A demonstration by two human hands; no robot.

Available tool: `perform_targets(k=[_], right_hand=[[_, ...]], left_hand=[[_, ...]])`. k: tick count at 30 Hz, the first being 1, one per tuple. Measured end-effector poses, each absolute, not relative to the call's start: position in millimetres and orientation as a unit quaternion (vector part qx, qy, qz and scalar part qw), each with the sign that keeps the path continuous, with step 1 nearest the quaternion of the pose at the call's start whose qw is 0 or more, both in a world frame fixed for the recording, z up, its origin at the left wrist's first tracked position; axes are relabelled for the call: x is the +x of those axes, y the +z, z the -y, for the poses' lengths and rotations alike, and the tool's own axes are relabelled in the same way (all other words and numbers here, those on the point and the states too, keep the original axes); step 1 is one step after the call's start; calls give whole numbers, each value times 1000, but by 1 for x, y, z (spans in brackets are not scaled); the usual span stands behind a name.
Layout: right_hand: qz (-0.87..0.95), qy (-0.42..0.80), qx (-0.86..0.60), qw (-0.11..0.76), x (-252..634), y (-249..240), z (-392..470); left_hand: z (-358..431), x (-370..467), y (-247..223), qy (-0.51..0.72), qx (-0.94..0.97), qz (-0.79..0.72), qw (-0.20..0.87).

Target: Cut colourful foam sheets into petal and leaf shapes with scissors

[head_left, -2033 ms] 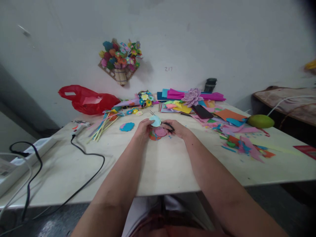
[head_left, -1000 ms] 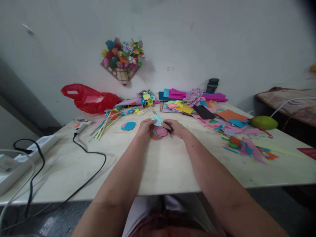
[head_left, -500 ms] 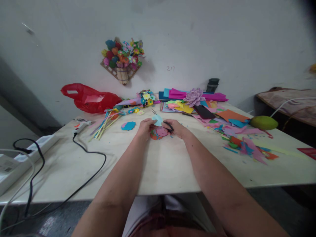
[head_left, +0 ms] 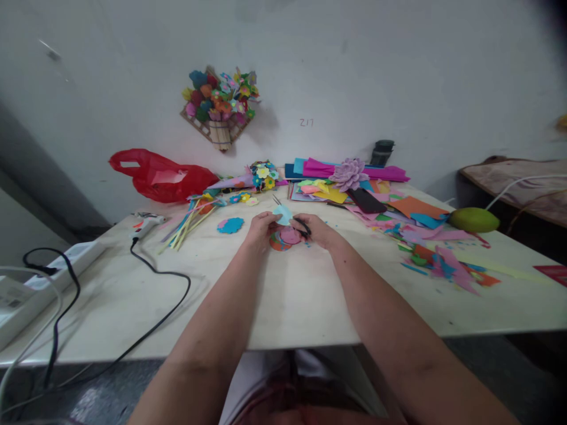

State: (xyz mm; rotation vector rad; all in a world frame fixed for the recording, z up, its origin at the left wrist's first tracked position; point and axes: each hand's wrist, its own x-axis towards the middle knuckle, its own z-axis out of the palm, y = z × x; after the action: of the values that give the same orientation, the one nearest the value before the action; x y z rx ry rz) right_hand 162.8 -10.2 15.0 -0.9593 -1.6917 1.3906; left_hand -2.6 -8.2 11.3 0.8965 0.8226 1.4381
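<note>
My left hand (head_left: pixel 264 224) pinches a light blue paper piece (head_left: pixel 282 215) by its left side. In my right hand (head_left: pixel 316 229) is a pair of scissors with black handles (head_left: pixel 302 226); the fingers are closed round them. The blade tips show just past the far edge of the light blue piece, and the rest of the blades is hidden behind it. Beneath the hands, on the table, lie round paper pieces (head_left: pixel 280 243) in orange and pink, partly covered. Left of my left hand rests a stack of blue scalloped pieces (head_left: pixel 231 225) with some pink.
A glue gun (head_left: pixel 148 224) with a black cord and a white power strip (head_left: pixel 66 265) are on the left. Farther back are a red plastic bag (head_left: pixel 163 180) and paper strips (head_left: pixel 188 227). Coloured paper scraps (head_left: pixel 447 265), a phone (head_left: pixel 366 200) and a green fruit-like object (head_left: pixel 473 220) occupy the right.
</note>
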Motion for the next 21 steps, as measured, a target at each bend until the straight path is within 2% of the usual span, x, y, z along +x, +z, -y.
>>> perform_targets(k=[21], right_hand=[[641, 545, -386, 379, 161, 18, 12]], left_hand=[[12, -4, 16, 618, 379, -367, 582]])
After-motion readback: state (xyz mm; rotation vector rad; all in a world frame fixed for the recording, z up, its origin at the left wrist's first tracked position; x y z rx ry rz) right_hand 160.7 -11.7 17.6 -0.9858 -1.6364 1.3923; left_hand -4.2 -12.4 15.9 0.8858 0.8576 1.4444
